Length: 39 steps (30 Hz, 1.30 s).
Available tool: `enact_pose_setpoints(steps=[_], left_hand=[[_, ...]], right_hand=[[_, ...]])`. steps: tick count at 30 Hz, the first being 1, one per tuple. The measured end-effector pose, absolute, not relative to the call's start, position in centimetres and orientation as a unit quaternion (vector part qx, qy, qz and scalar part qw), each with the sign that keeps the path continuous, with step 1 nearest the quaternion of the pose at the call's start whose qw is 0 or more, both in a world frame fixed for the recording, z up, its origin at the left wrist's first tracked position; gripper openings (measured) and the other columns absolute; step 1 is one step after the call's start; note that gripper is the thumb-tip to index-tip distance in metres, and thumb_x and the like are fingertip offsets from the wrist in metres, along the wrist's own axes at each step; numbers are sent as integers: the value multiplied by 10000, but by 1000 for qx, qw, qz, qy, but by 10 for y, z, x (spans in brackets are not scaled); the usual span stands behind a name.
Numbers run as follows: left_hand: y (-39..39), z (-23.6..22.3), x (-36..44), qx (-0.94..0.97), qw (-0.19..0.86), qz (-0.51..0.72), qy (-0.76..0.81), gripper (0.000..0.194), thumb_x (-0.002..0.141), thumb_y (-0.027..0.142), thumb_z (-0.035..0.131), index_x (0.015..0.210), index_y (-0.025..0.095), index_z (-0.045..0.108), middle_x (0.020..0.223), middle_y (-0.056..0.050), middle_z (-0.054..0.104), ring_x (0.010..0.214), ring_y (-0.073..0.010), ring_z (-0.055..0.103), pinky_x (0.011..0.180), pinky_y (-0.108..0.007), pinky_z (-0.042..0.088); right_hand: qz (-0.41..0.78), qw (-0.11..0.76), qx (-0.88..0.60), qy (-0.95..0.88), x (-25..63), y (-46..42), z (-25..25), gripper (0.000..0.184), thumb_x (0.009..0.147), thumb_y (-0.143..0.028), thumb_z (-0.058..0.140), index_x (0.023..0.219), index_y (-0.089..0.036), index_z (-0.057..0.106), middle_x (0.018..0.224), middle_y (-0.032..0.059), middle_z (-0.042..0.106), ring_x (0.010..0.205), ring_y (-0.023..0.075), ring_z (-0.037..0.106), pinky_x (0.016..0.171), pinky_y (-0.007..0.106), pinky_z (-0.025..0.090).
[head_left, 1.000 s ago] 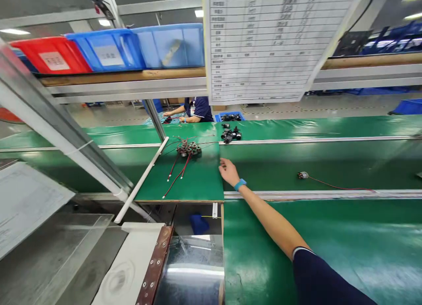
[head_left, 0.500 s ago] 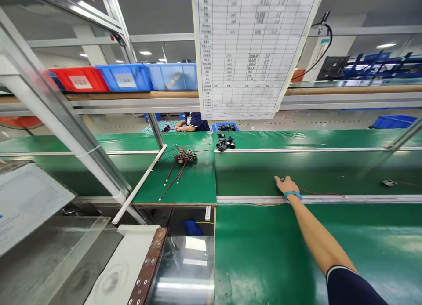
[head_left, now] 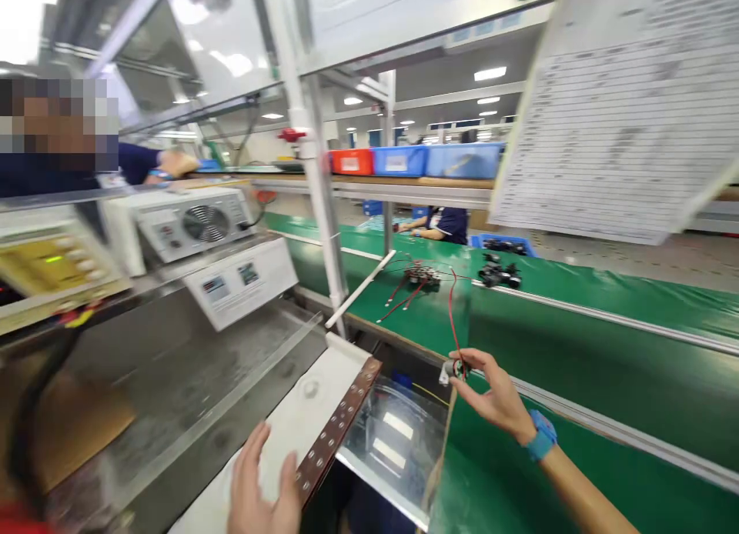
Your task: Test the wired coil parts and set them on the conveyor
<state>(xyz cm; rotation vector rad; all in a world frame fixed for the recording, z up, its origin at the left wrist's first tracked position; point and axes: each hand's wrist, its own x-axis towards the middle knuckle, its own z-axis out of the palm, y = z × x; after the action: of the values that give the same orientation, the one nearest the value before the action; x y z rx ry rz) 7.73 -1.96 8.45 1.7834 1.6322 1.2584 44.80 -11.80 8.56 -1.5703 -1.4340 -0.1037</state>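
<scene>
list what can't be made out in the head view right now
- Head view, paper form: writing blurred, top cut off by the frame edge.
- Head view, red-wired part: partly covered by the right hand.
- Head view, left hand: wrist cut off by the bottom edge.
- Head view, wired circuit boards: too small and tangled to count.

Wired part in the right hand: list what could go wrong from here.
The wired part, pinched in the right hand near the edge of the green board, could slip and drop. Its red wire sticks up loose and might snag on the heap of wired parts beyond. The left hand, open beside the riveted brown strip, may knock against it.
</scene>
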Motion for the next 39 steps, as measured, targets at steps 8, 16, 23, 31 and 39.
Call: enact_pose_setpoints(steps=[8, 16, 23, 31, 39], left_hand=[[-46, 133, 54, 778, -156, 367, 486, 752, 876, 175, 576, 1518, 182, 186, 1585, -174, 258, 1478, -367, 135, 1161, -591, 208], [-64, 82, -87, 721, 29, 240, 650, 215, 935, 275, 442, 955, 224, 649, 933, -52, 703, 949, -238, 641, 943, -450, 435], [-85, 44, -109, 586, 228, 276, 727, 276, 903, 379, 381, 813, 219, 587, 776, -39, 651, 706, -213, 635, 668, -347, 499], [-43, 4, -88, 605, 26, 374, 703, 406, 916, 354, 423, 1256, 157, 526, 1299, -162, 587, 1250, -307, 508, 1038, -509, 425], [41, 15, -55, 734, 61, 159, 658, 503, 872, 114, 438, 1374, 146, 445, 1371, -129, 564, 1314, -264, 452, 1084, -443, 345]], right_hand=[[84, 398, -344, -846, 262, -56, 95, 485, 854, -220, 607, 1323, -223, 483, 1111, 106, 675, 1038, 238, 645, 900, 343, 533], [191, 348, -206, -894, 159, 9, 35, 404, 847, -209, 585, 1241, -196, 496, 984, 85, 658, 862, 198, 619, 759, 305, 513], [204, 266, -295, -895, 109, 91, -6, 318, 828, -205, 612, 1142, -198, 560, 1049, 89, 651, 1001, 223, 606, 880, 340, 474], [249, 191, -364, -877, 102, 110, -33, 638, 769, -182, 587, 1381, -197, 406, 1172, 114, 618, 1093, 245, 574, 909, 321, 435], [256, 182, -359, -879, 102, 114, -40, 655, 728, -136, 588, 1360, -173, 419, 1234, 122, 597, 1128, 242, 540, 935, 317, 417]])
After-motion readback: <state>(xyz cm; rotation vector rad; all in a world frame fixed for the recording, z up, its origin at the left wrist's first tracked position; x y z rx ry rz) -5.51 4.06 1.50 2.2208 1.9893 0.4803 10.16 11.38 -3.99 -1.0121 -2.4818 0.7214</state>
